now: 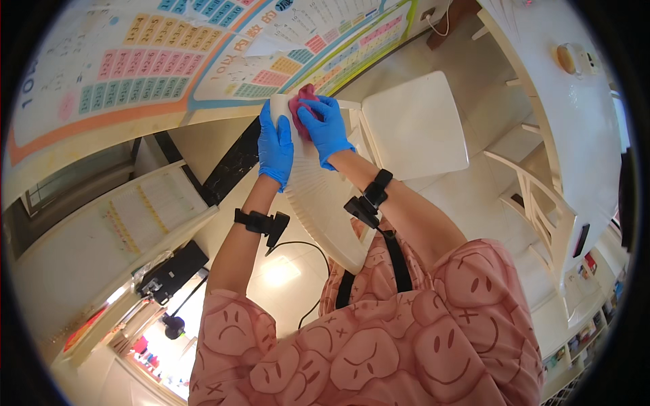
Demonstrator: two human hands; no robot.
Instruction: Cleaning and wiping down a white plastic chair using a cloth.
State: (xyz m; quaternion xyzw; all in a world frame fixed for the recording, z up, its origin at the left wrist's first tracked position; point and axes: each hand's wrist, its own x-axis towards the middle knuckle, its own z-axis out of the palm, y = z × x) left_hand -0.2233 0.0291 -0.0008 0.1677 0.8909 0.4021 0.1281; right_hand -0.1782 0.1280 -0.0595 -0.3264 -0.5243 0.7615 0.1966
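My left hand [274,149], in a blue disposable glove, grips the far end of a white ribbed piece of furniture [325,203]. That piece is long and curved, with its near end close to my lap; its exact kind cannot be told. My right hand [325,124], gloved in the same blue, presses a crumpled pink cloth [303,119] against the white surface beside my left fingers. Part of the cloth is covered by the right fingers.
A wall with printed arithmetic posters [203,66] rises just beyond my hands. To the right are a white chair seat [414,127], another white chair [533,198] and a white table [574,127] bearing a glass cup [569,58]. A black cable [325,259] hangs near my lap.
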